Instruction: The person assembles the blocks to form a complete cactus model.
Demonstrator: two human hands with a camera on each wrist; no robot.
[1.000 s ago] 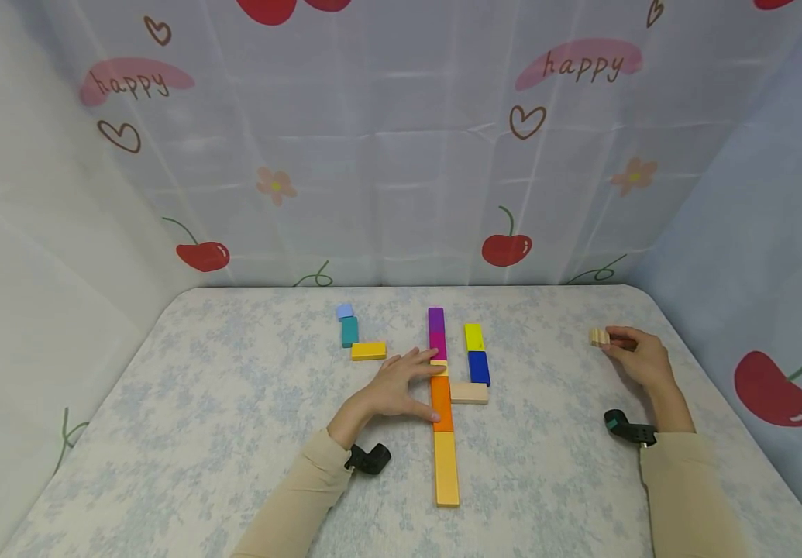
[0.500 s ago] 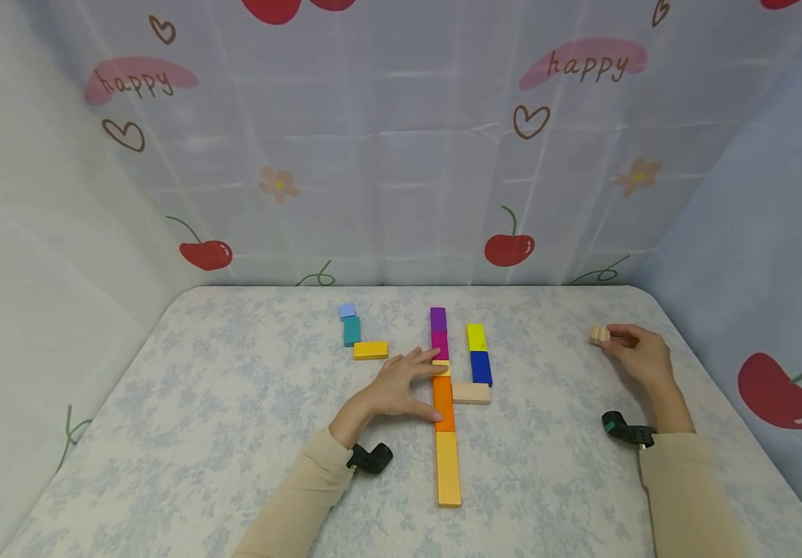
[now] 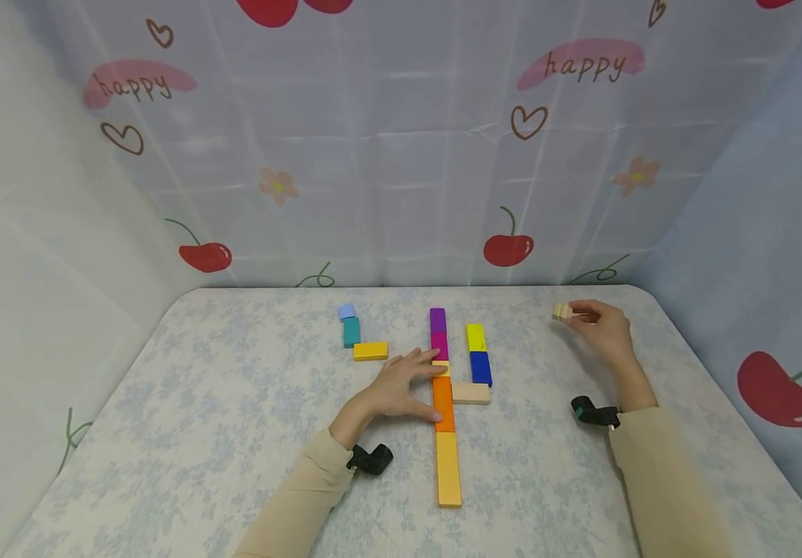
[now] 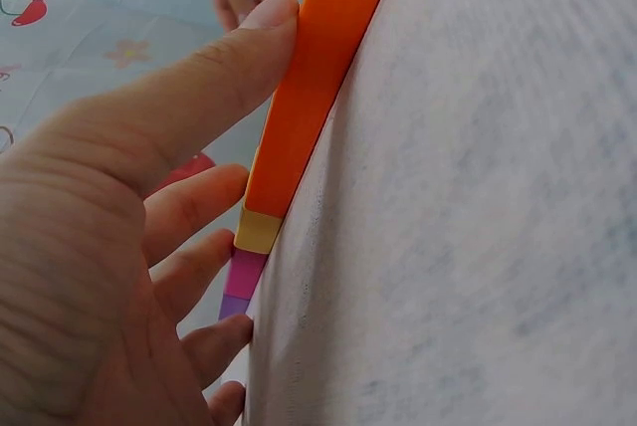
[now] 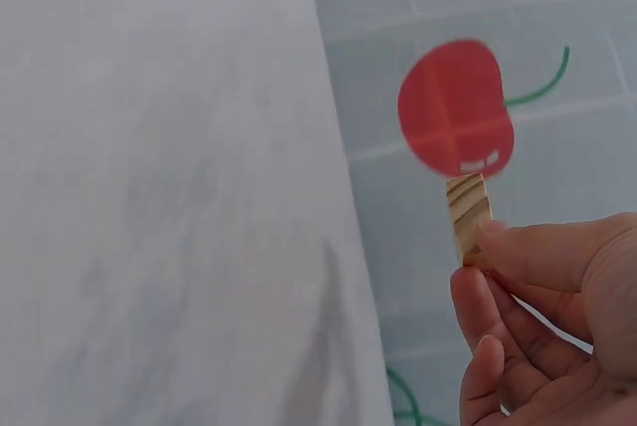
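My right hand (image 3: 603,329) pinches a small plain wooden block (image 3: 562,311) between thumb and fingers above the right side of the table; its striped grain shows in the right wrist view (image 5: 468,215). My left hand (image 3: 395,387) rests with spread fingers against a column of blocks. Its thumb touches the orange block (image 4: 314,78), and the fingertips lie by the small pale yellow block (image 3: 441,369) and the magenta block (image 3: 438,346). A purple block (image 3: 438,319) tops the column, and a long light-orange block (image 3: 449,469) forms its near end.
Right of the column lie a plain wooden block (image 3: 471,394), a blue block (image 3: 480,368) and a bright yellow block (image 3: 476,337). To its left are a yellow block (image 3: 370,351), a teal block (image 3: 351,332) and a light blue block (image 3: 346,311). A printed curtain (image 3: 387,155) hangs behind the table.
My right hand has moved left and toward the back of the table with the small wooden block, rising off the surface. The left hand and the laid blocks stay put.
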